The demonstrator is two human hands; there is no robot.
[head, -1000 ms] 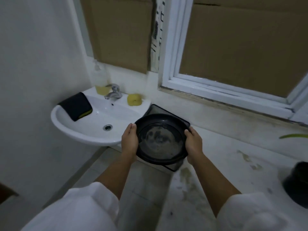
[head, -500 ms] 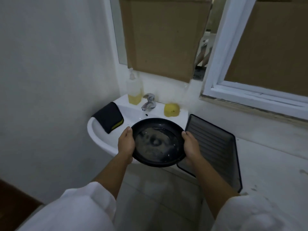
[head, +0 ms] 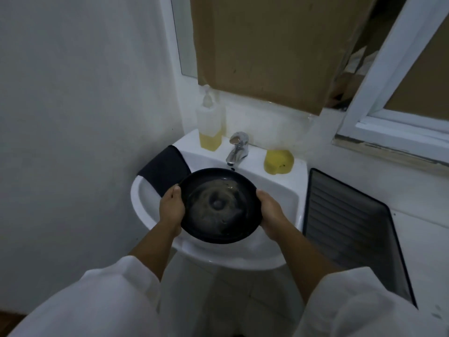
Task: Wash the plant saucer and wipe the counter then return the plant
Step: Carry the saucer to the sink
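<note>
Plant saucer (head: 218,205), filmed with pale residue, is now held over the sink (head: 274,254), tap (head: 237,148) at its 12 o'clock, carried clear of the ribbed tray (head: 352,227) at 3 o'clock, left hand (head: 171,207) and right hand (head: 271,212) clasping its rim at 9 and 3 o'clock, so washing can likely begin.

Saucer (head: 218,205) 1; hands 2: left hand (head: 171,210), right hand (head: 272,212); sink (head: 279,190) 1; tap (head: 237,149) 1; soap bottle (head: 210,125) 1; yellow sponge (head: 279,161) 1; dark cloth (head: 165,170) 1; tray (head: 352,227) 1.

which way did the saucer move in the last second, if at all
Yes: the saucer went left, from in front of the black tray to over the sink.
</note>
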